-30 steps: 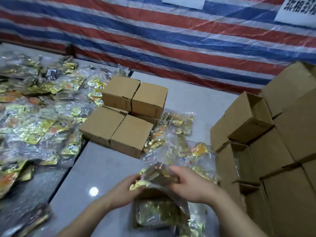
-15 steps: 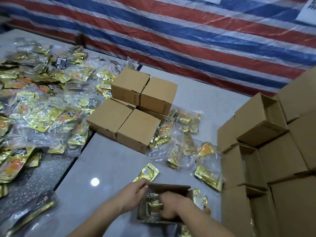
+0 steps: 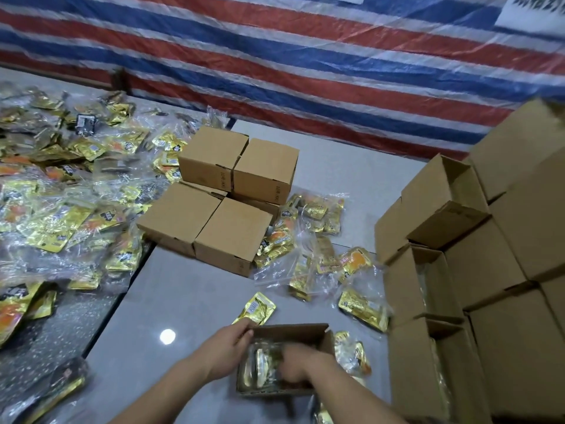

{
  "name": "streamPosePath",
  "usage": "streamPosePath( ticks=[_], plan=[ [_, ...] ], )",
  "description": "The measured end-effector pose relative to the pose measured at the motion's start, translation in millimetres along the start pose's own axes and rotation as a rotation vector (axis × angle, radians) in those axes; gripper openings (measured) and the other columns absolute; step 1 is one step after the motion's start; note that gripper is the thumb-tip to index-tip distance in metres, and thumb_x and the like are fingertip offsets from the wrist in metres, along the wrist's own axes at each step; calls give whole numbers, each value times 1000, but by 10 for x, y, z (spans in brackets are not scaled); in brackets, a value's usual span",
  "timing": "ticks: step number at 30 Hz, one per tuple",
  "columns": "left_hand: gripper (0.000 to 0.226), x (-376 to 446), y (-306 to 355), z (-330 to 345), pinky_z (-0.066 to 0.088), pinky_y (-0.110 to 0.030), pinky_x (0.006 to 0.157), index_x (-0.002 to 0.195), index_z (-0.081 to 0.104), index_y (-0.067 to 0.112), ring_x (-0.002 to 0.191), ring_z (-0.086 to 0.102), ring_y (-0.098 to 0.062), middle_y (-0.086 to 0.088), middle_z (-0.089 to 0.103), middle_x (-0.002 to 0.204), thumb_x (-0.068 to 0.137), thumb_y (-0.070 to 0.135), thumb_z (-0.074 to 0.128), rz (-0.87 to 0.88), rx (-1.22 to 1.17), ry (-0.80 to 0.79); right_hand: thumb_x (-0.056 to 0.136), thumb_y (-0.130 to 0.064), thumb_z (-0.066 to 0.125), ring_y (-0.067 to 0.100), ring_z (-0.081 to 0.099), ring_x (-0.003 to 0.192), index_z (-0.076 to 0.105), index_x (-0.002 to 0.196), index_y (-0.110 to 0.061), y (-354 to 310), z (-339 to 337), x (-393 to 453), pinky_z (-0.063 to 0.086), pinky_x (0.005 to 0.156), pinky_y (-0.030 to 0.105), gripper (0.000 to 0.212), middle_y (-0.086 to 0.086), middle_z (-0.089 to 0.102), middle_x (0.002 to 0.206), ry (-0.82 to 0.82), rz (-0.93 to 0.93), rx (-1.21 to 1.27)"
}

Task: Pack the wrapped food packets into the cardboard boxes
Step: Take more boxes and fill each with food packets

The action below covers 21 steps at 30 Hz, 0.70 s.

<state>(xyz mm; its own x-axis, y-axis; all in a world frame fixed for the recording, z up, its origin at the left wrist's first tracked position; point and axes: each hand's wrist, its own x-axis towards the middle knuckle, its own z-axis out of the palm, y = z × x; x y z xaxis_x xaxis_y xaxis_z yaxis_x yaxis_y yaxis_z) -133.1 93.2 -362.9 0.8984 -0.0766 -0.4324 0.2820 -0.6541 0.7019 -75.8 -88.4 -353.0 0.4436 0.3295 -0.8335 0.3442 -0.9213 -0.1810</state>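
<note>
While my right grip is down inside the open box, blurred so I cannot tell how its fingers lie on the wrapped packets there, my left grip holds the box's left wall. Just beyond the box lies a loose gold packet; right of it stand stacked cartons.

Gold-and-orange packets, plain brown boxes, red-white-blue striped tarp.
</note>
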Motion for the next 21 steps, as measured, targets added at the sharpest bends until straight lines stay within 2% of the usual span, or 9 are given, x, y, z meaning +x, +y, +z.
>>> streamPosePath(
  ticks=[3, 6, 7, 9, 11, 13, 16, 19, 21],
  plan=[
    [22, 21, 18, -18, 44, -27, 91, 117, 56, 17, 105, 60, -18, -2, 66, 113, 107, 25, 39, 8, 10, 6, 99, -41, 47, 35, 61, 112, 61, 125, -6, 47, -60, -108, 50, 95, 36, 45, 17, 63, 128, 39, -40, -2],
    [19, 35, 29, -27, 43, -25, 87, 114, 56, 18, 101, 59, -17, -1, 65, 108, 107, 24, 39, -3, -1, 4, 97, -41, 48, 31, 62, 91, 64, 95, -18, 92, -209, -354, 42, 71, 31, 28, 10, 69, 103, 385, -150, 11],
    [19, 35, 30, -24, 43, -25, 87, 113, 56, 18, 101, 59, -17, 0, 65, 107, 107, 24, 39, -7, -4, 0, 96, -39, 48, 29, 62, 92, 60, 91, -22, 124, -264, -425, 42, 70, 31, 21, 5, 67, 100, 555, -188, 7],
    [19, 35, 26, -18, 44, -26, 88, 113, 56, 18, 100, 60, -17, 0, 65, 106, 107, 25, 39, -20, -12, 1, 95, -36, 51, 24, 59, 107, 58, 109, -23, 202, -383, -500, 46, 88, 35, 21, 0, 63, 112, 731, -249, -32],
    [18, 34, 20, -6, 44, -21, 83, 111, 57, 19, 98, 60, -15, 0, 65, 104, 107, 23, 40, -30, -43, 9, 95, -35, 55, 26, 54, 120, 52, 131, -18, 286, -448, -478, 41, 104, 42, 40, 3, 58, 129, 642, -208, -145],
    [16, 30, 31, 9, 42, -12, 76, 108, 57, 23, 94, 59, -10, 2, 65, 101, 107, 22, 41, -47, -87, 16, 98, -31, 51, 31, 57, 116, 54, 126, -16, 320, -411, -436, 45, 95, 41, 32, 8, 62, 127, 519, -120, -170],
    [19, 6, 57, 13, 38, -6, 70, 97, 54, 33, 88, 56, 0, 10, 62, 94, 106, 21, 43, -65, -117, 29, 99, -20, 46, 35, 59, 107, 55, 110, -15, 353, -253, -356, 42, 76, 37, 16, 13, 66, 114, 546, -95, -132],
    [16, 17, 67, 18, 42, -12, 76, 99, 54, 32, 88, 57, -2, 6, 64, 98, 106, 21, 43, -86, -122, 45, 100, -21, 46, 36, 59, 105, 56, 110, -15, 363, -213, -385, 35, 72, 36, 15, 13, 66, 112, 569, -103, -115],
    [13, 29, 111, 7, 47, -21, 81, 111, 56, 27, 88, 60, -6, 2, 66, 102, 106, 27, 44, -121, -148, 78, 102, -23, 45, 35, 60, 104, 56, 108, -16, 376, -202, -417, 38, 72, 36, 15, 13, 67, 110, 584, -94, -61]
  ],
)
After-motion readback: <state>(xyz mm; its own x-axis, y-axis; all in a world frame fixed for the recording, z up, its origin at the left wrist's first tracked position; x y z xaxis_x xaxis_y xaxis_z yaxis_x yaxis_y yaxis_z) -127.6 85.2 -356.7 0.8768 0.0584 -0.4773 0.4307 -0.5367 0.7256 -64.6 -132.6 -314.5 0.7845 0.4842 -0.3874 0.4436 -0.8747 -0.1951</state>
